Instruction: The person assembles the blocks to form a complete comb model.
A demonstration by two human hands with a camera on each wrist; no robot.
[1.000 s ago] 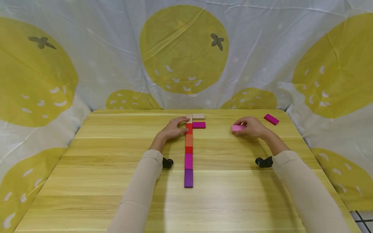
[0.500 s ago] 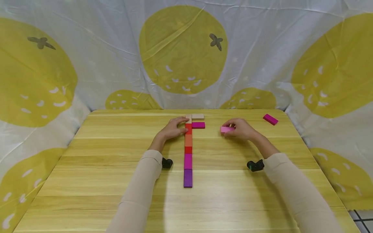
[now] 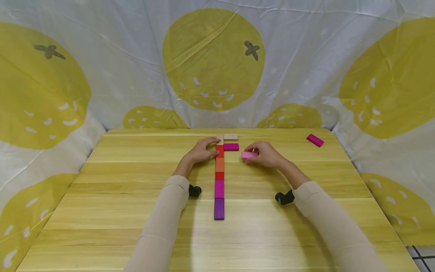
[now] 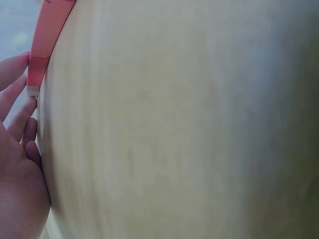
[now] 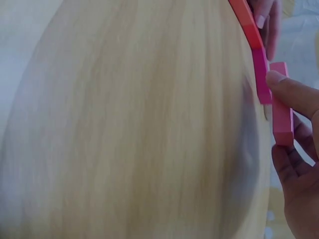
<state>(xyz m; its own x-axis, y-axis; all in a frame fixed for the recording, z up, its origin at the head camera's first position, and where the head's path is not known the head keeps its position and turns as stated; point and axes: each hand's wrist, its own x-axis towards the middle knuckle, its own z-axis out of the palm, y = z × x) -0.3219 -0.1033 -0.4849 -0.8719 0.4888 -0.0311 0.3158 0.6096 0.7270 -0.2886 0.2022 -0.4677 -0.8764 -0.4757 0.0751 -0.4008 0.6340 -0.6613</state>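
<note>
My right hand pinches a light pink block between thumb and fingers, just right of a magenta block. In the right wrist view the pink block appears in front of that magenta one, with the thumb on its face. My left hand rests at the far end of a column of blocks. Its fingers touch the beige end block and the red block beside it. From the left wrist, nearly straight fingers reach the row's side. A second beige block extends rightward from the column's end.
Toward me the column continues with an orange block, a dark red block, a magenta block and a purple block. Another magenta block lies at the wooden table's back right. A patterned curtain hangs behind.
My right hand has carried the light pink block leftward, and slightly toward me, close to the magenta block by the column. The left hand and the column have stayed in place.
</note>
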